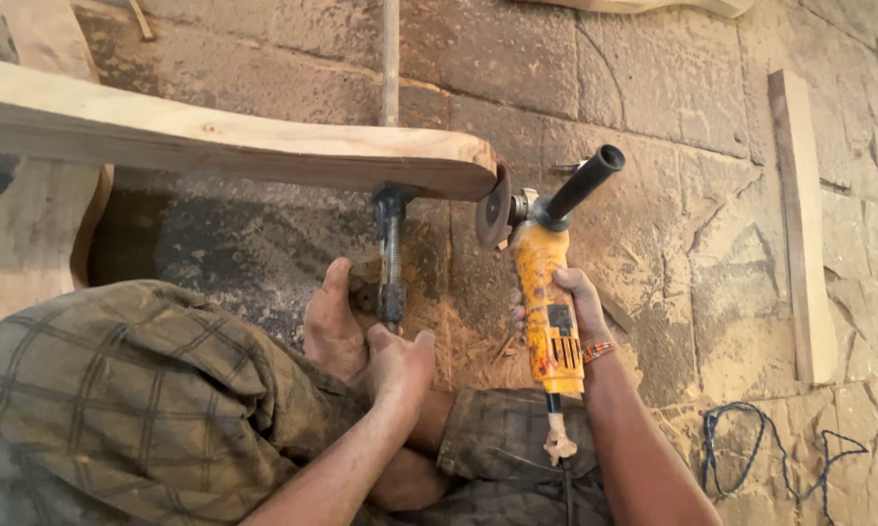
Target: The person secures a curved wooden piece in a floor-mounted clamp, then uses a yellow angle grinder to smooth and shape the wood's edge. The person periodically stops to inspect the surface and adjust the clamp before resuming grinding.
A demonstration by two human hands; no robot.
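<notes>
The head view looks down at a person seated on a stone floor (653,78) dusted with sawdust, legs in checked trousers (127,390). The right hand (580,307) is wrapped around the yellow body of an angle grinder (548,302), so that grip is closed on the grinder; a beaded band sits at the wrist. The grinder points away from the person, its black side handle (583,182) sticking up and to the right, untouched, and its disc (494,206) stands on edge just at the rounded end of a plank (264,146). Whether the disc touches the wood cannot be told. The plank runs from the left edge of the picture to its end beside the disc, pale and thick, raised above the floor. Under the plank's end a clamp (390,258) with a threaded screw hangs down toward the person. The left hand (400,362) lies just below the foot of the clamp, fingers curled loosely with nothing held, its grip narrow; the fingertips are touching or almost touching the screw's lower end. A bare foot (332,326) rests on the floor right beside that hand, toes up against the clamp. The grinder's cord (559,443) leaves its rear between the knees. Off to the right a blue cable (751,438) lies in loops on the stone, and a narrow board (800,224) lies lengthwise, well apart from the hands.
</notes>
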